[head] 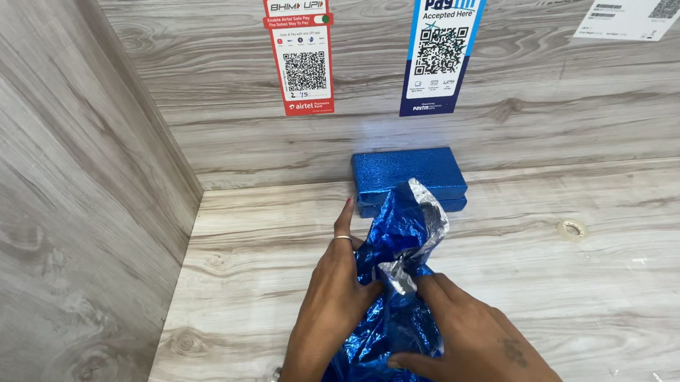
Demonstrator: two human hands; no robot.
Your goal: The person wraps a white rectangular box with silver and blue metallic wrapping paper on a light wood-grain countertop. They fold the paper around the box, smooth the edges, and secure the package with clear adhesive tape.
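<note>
On the left stands a wooden side wall, grey and streaky. It meets the pale wooden worktop in a corner.

Next comes the left hand. It has a ring on one finger and a metal watch strap at the wrist. Its fingers press on the left side of a shiny blue foil wrap. They are partly curled on the wrap, with one finger stretched out straight.

The foil wrap sits in the middle of the worktop, close to the person. It is crumpled and stands up in a peak. The inside of the foil is silver, and a bit of that shows at the top.

Just behind the wrap lies a flat blue glittery box. It rests against the back wall.

The right hand is on the right side of the wrap. Its fingers are closed on a fold of the foil, pinching it.

On the back wall hang a red and white sign, a blue and white sign and, far right, a white paper label. A small round ring of clear tape lies on the worktop to the right.
</note>
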